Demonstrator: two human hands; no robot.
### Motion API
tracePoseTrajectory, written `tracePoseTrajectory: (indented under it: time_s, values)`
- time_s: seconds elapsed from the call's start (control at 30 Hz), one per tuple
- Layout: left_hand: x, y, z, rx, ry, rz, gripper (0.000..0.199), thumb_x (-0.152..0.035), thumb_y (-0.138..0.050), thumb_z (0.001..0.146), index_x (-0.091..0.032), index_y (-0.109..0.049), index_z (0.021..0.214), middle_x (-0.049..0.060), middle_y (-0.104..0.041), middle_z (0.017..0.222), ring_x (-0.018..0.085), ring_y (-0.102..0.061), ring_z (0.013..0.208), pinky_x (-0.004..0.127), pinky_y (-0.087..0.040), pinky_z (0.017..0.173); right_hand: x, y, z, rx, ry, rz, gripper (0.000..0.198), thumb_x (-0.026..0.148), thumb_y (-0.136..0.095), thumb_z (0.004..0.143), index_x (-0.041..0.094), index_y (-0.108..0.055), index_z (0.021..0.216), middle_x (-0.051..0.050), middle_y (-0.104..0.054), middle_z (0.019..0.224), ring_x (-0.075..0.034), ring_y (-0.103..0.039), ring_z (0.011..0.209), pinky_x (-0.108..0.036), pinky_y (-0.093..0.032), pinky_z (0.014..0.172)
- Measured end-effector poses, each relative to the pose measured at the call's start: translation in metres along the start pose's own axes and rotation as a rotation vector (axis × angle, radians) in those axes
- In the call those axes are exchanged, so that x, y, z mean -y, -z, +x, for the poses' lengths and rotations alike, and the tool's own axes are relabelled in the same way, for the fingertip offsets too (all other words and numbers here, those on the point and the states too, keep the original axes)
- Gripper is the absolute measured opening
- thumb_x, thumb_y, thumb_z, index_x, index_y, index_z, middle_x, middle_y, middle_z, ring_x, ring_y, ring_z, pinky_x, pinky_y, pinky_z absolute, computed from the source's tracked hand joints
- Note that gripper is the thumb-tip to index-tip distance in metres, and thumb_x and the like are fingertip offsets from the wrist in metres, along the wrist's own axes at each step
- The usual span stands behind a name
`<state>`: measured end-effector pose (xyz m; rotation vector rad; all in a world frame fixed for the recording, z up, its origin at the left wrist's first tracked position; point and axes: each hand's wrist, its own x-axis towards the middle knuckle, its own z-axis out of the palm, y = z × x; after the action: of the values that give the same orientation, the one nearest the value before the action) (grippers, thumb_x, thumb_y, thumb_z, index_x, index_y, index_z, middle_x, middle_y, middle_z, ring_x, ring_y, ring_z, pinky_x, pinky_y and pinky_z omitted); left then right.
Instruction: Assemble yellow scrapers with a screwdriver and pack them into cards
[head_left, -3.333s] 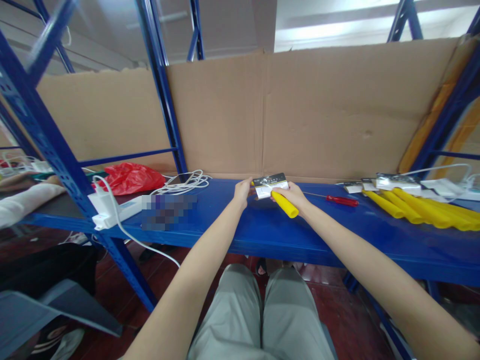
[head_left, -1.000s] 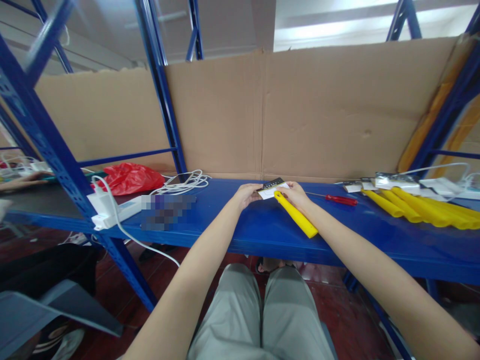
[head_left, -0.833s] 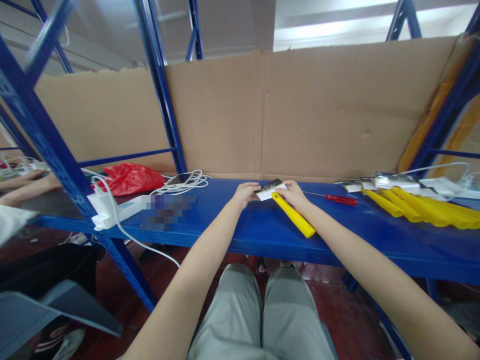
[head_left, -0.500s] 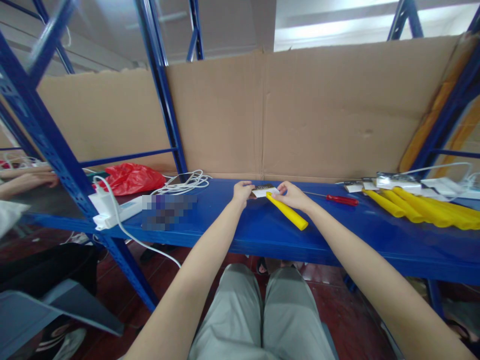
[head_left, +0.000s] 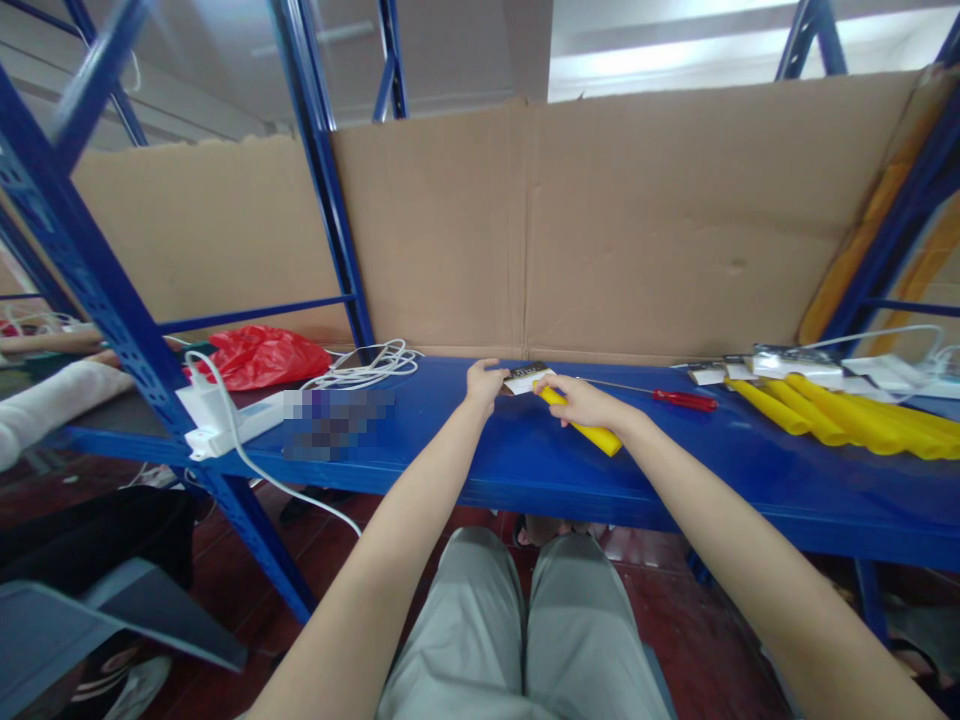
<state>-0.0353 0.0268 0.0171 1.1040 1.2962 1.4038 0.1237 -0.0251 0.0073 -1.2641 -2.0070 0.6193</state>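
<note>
My left hand [head_left: 484, 386] is closed on the left end of a small flat black-and-white piece [head_left: 529, 379], like a little card or packet, near the back of the blue shelf. My right hand [head_left: 579, 402] has its fingers wrapped over the upper part of a yellow tapered tube [head_left: 598, 437]. The tube's narrow tip touches or nearly touches the white edge of the flat piece, and its wide end points toward me. Just right of my right hand lies a screwdriver with a red handle [head_left: 684, 401], its thin shaft running left behind the hand.
Several more yellow tubes [head_left: 847, 415] lie on the right, with white-and-silver packets [head_left: 796, 361] and a cable behind them. On the left are a red plastic bag [head_left: 268, 357], coiled white cable [head_left: 367, 366] and a power strip [head_left: 244, 422]. A cardboard sheet [head_left: 637, 230] stands behind. Another person's arm [head_left: 64, 400] is at far left.
My right hand has moved from the flat piece's right end down onto the yellow tube and closed around it. My left hand stays put. The other person's arm at far left has shifted.
</note>
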Motion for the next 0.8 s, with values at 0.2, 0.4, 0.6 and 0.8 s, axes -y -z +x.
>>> tracePoseTrajectory:
  time_s: [0.2, 0.4, 0.6, 0.8]
  values:
    - [0.001, -0.001, 0.002, 0.031, 0.018, -0.008, 0.042, -0.004, -0.060, 0.083, -0.009, -0.054, 0.124, 0.012, -0.069, 0.086, 0.016, -0.068, 0.063, 0.022, -0.052, 0.054, 0.008, 0.004, -0.004, 0.076, -0.022, -0.218, 0.050, 0.002, -0.051, 0.074, 0.020, -0.062, 0.120, -0.010, -0.062, 0.122, -0.005, -0.055, 0.051, -0.021, -0.048, 0.052]
    - [0.002, 0.003, 0.002, 0.146, 0.018, -0.065, 0.042, -0.028, -0.061, 0.089, -0.012, -0.049, 0.126, 0.015, -0.069, 0.100, 0.015, -0.067, 0.071, 0.018, -0.048, 0.048, 0.013, 0.027, -0.003, 0.058, -0.096, -0.343, 0.054, 0.002, -0.048, 0.077, 0.017, -0.056, 0.129, -0.012, -0.064, 0.116, -0.007, -0.058, 0.055, -0.022, -0.049, 0.054]
    - [0.001, 0.006, 0.001, 0.081, 0.010, -0.099, 0.042, -0.016, -0.053, 0.090, -0.011, -0.040, 0.130, 0.015, -0.068, 0.104, 0.012, -0.065, 0.072, 0.014, -0.039, 0.043, 0.018, 0.099, 0.002, -0.046, -0.239, -0.679, 0.054, 0.006, -0.050, 0.078, 0.017, -0.056, 0.130, -0.010, -0.068, 0.103, -0.011, -0.059, 0.059, -0.023, -0.047, 0.057]
    - [0.000, 0.006, 0.000, 0.079, 0.020, -0.090, 0.044, -0.007, -0.050, 0.087, -0.011, -0.039, 0.130, 0.012, -0.069, 0.097, 0.011, -0.064, 0.067, 0.015, -0.038, 0.043, -0.012, 0.185, -0.019, -0.284, -0.393, -1.012, 0.056, 0.007, -0.051, 0.081, 0.006, -0.049, 0.136, -0.023, -0.060, 0.118, -0.021, -0.062, 0.089, -0.027, -0.042, 0.074]
